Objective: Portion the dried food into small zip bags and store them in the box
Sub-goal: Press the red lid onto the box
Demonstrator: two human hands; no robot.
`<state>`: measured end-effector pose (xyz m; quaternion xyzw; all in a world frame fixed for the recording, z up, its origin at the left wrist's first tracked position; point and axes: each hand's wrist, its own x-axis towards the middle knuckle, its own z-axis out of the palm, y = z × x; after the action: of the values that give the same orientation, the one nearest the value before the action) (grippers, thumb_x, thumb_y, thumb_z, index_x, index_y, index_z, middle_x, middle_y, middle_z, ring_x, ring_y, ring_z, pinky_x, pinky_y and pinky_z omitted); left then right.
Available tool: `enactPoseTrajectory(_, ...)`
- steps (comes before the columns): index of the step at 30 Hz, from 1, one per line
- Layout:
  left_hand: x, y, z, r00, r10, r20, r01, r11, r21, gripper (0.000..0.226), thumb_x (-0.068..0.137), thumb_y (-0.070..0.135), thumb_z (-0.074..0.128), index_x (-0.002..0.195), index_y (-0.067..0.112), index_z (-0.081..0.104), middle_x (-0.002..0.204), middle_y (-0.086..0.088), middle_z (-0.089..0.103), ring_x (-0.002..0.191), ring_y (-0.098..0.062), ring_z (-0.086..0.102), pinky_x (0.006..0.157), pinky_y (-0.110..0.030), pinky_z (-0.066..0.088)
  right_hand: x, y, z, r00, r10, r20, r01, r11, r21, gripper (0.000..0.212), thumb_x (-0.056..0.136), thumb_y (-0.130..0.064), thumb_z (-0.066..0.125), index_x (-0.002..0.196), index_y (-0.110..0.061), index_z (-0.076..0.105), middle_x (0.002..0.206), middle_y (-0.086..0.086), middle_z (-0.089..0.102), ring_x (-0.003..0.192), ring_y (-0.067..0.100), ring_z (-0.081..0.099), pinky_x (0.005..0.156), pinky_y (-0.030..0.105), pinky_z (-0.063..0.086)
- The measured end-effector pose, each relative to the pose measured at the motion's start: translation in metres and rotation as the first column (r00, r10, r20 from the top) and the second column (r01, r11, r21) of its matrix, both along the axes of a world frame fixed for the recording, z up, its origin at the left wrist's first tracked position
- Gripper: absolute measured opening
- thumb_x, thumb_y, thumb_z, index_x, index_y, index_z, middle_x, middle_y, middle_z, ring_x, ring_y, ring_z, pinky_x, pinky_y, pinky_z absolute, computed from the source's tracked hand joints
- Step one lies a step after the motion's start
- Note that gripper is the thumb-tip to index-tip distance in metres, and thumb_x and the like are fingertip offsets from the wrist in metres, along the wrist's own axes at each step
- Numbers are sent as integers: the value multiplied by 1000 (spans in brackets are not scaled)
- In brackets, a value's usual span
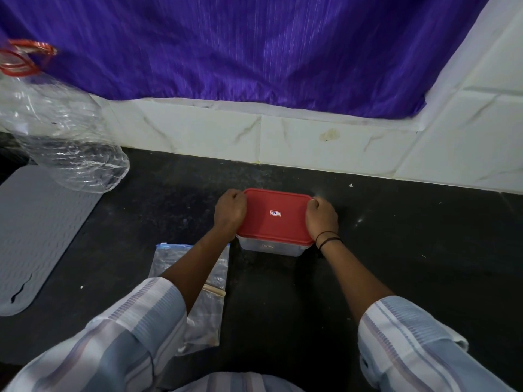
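A clear plastic box (270, 248) with a red lid (276, 215) stands on the dark counter in the middle. My left hand (229, 210) grips the lid's left edge with curled fingers. My right hand (322, 215) grips the lid's right edge the same way. A large clear zip bag (199, 309) lies flat on the counter under my left forearm, with a thin wooden stick (215, 290) on it. What is inside the box is hidden by the lid.
A big clear plastic jar (60, 134) with a red rim lies tilted at the far left. A grey ribbed mat (36, 227) lies left of it. White tiles (325, 142) and a purple curtain (254, 46) close off the back.
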<state>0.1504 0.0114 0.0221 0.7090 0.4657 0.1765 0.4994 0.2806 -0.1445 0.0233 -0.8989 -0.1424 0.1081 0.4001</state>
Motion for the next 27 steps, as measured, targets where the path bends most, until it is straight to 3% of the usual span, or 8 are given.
enactPoseTrajectory(4,4,4,-1,999,-36,-17,37,998,56,39,105,46,40,103,11,56,92,0,57,84,-18,55,80,-38,47,1,1,1,999,-20,-51,22,999,31,39,103,-35,36,96,-9,64,91,6,57,84,23,50,73,30,34)
enactPoseTrajectory(8,9,7,-4,999,-49,-11,50,995,81,33,106,39,42,103,10,56,93,-1,57,90,-22,57,83,-39,47,8,4,-4,993,-20,-120,28,998,62,43,104,-38,37,103,-4,63,99,10,59,92,26,54,75,29,33)
enactPoseTrajectory(12,10,12,-7,995,-1,100,13,993,-115,24,104,36,48,98,14,56,108,-12,63,96,-25,59,90,-46,50,12,7,-7,980,-61,-188,87,987,133,37,102,-36,45,90,-6,62,85,5,57,84,23,54,72,27,34)
enactPoseTrajectory(16,13,12,-8,992,57,112,-32,975,-220,21,102,36,51,101,15,57,110,-10,64,103,-28,62,92,-48,53,12,7,-10,975,-117,-191,156,966,205,34,97,-31,56,72,-8,60,65,1,53,72,21,52,67,29,38)
enactPoseTrajectory(22,13,13,-13,989,65,131,-36,976,-214,23,102,36,53,103,14,59,108,-10,66,101,-28,64,90,-47,55,16,7,-14,951,-140,-276,223,929,297,15,92,-26,64,78,-22,67,84,2,68,86,22,64,82,36,53)
enactPoseTrajectory(27,12,13,-14,985,93,145,-66,981,-184,22,100,37,57,102,16,63,106,-6,68,99,-26,66,89,-44,56,12,7,-9,985,-132,-107,153,962,226,19,95,-22,60,98,-8,72,97,9,71,92,23,63,80,26,45)
